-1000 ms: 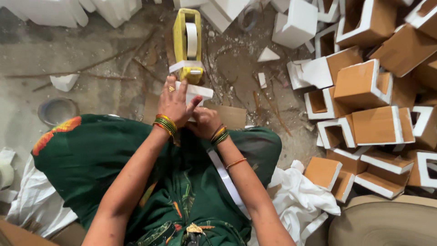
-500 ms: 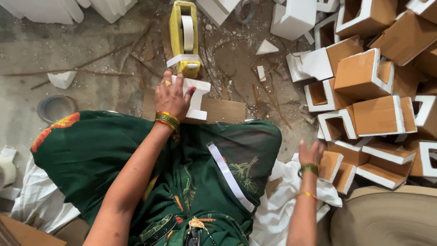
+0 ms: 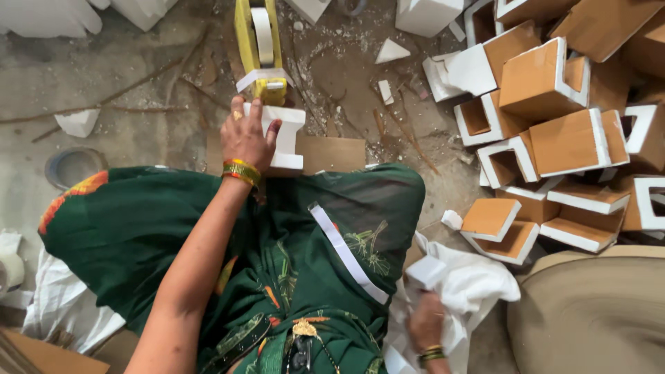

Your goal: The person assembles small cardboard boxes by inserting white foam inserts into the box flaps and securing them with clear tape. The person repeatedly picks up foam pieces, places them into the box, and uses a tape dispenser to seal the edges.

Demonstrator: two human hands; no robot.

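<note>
My left hand (image 3: 247, 137) presses down on a white foam piece (image 3: 285, 136) shaped like a wide letter I, which lies on a brown cardboard sheet (image 3: 337, 153) just beyond my green-clad knees. A yellow tape dispenser (image 3: 259, 47) with a white roll stands right behind that piece. My right hand (image 3: 426, 324) is low at my right side, reaching into a crumpled white bag (image 3: 471, 284) by a small white foam block (image 3: 427, 271). A strip of white tape (image 3: 346, 253) lies across my lap.
A heap of brown-and-white foam-lined corner pieces (image 3: 561, 131) fills the right side. Foam scraps (image 3: 392, 51) and twigs litter the dusty floor. A round tin lid (image 3: 73, 166) lies at left, a tan woven sack (image 3: 589, 312) at lower right.
My right hand left the foam piece, swung out to the stack on the right, then dropped back to the white bag at my side. The left hand stayed on the piece.
</note>
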